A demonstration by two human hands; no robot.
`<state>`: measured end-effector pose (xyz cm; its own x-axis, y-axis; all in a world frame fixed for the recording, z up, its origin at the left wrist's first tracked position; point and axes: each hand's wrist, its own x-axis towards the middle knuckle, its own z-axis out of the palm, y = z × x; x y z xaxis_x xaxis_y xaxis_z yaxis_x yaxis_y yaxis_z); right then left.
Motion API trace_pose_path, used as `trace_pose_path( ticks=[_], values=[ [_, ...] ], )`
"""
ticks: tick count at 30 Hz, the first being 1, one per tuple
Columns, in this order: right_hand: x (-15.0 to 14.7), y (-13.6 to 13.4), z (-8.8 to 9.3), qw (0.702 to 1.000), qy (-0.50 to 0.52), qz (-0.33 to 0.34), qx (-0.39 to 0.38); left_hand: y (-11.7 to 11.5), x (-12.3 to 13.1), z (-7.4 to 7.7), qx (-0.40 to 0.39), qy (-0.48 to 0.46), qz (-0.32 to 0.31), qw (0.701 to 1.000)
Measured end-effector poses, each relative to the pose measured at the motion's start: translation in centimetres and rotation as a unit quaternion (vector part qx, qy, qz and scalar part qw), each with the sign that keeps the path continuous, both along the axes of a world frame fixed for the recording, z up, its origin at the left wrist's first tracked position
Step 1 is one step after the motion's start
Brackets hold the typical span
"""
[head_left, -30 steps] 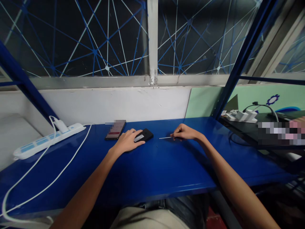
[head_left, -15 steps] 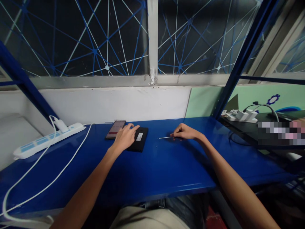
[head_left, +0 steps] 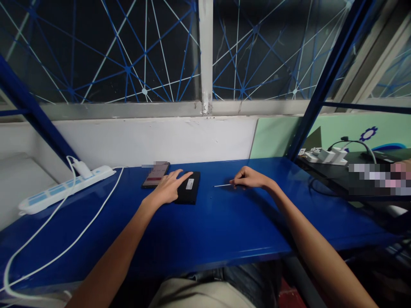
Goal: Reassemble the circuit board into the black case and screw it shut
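A flat black rectangular case (head_left: 188,194) with a white label lies on the blue table. My left hand (head_left: 168,186) is over its left part, fingers stretched out and spread, apparently touching its top. To the right, my right hand (head_left: 248,177) is closed around a slim screwdriver, whose thin pale shaft (head_left: 222,185) points left, low over the table; the handle is hidden in my fingers. Below the shaft's tip sits a tiny speck (head_left: 211,197), too small to name. Beside my left hand a phone (head_left: 156,175) lies with its screen lit.
A white power strip (head_left: 66,188) with a plugged-in charger stands at the left, and its white cables (head_left: 90,229) loop across the table (head_left: 205,239). At the right, a black desk (head_left: 334,171) carries white adapters (head_left: 330,155). A blue frame post (head_left: 308,111) rises behind the table.
My left hand has shifted slightly, its index finger reaching further right over the case. The case has turned or slid a little to the right. My right hand has stayed still.
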<state>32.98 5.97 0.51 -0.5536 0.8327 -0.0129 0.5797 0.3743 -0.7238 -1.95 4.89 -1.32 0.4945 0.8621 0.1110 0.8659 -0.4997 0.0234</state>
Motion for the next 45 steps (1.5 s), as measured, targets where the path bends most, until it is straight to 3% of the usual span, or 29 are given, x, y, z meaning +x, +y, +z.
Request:
trace_pose_path(
  ticks=[6, 15, 27, 35, 45],
  values=[
    [0.0, 0.0, -0.1, 1.000, -0.004, -0.005, -0.012, -1.0, 2.0, 0.6, -0.023, 0.024, -0.076, 0.997],
    [0.2, 0.1, -0.1, 1.000, -0.005, -0.012, -0.015, -1.2, 2.7, 1.1, -0.099, 0.058, -0.051, 0.992],
    [-0.3, -0.1, -0.2, 1.000, -0.009, -0.006, -0.016, -1.0, 2.4, 0.9, -0.061, 0.030, -0.098, 0.993],
    [-0.7, 0.1, -0.9, 1.000, -0.003, 0.010, -0.007, -1.0, 2.6, 0.4, -0.015, 0.027, -0.070, 0.997],
    [-1.3, 0.5, -1.9, 1.000, -0.020, 0.004, -0.011, -0.9, 2.5, -0.1, -0.013, 0.035, -0.048, 0.998]
  ],
)
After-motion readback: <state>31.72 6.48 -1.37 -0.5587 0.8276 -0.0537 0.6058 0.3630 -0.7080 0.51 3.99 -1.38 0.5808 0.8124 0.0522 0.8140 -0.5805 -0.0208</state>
